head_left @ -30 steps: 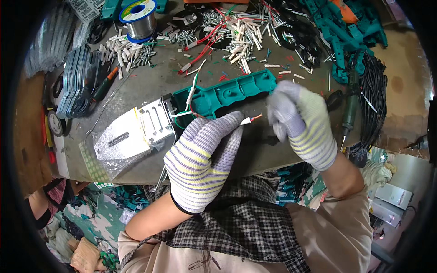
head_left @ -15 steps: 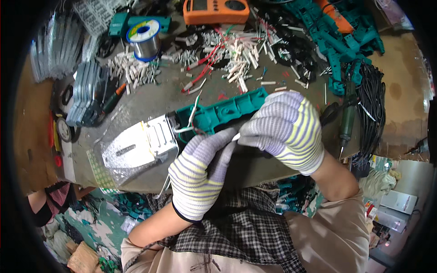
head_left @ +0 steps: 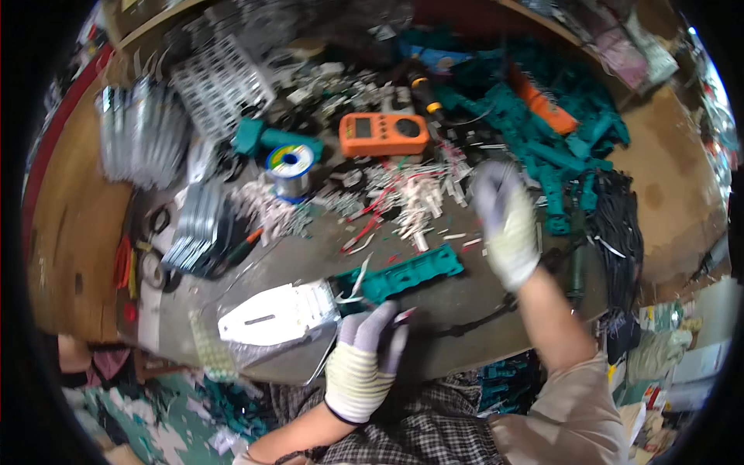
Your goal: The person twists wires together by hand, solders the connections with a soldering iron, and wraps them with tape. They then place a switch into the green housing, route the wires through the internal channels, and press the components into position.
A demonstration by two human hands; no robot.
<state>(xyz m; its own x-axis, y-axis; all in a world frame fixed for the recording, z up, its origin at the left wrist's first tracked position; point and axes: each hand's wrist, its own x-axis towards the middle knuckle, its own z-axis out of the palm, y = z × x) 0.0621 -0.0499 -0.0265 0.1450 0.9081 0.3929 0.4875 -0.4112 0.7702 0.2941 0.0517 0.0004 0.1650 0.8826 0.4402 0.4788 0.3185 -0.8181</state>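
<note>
Head view: We locate the cable end (head_left: 405, 315) at the fingertips of the gloved left hand (head_left: 391, 325), toward 1 o'clock of the palm. The teal tool-housing shell (head_left: 422, 271) lies on the bench (head_left: 477, 310) at 1 o'clock of this hand; the slotted metal plate (head_left: 271, 310) lies at 10 o'clock.

We observe the left thumb and fingers closed on the cable end. The gloved right hand (head_left: 500, 198) is raised at 2 o'clock of the shell, apart from it; motion blur hides its fingers, so we cannot tell whether it is open or closed, or holds anything.

We note the bench's front edge at 5 o'clock of the left fingertips. Bench surface shows from 2 to 4 o'clock, crossed by a black cable (head_left: 484, 316). White sleeves (head_left: 418, 203) border the right hand at 9 o'clock, piled teal housings (head_left: 562, 159) at 1 o'clock.
</note>
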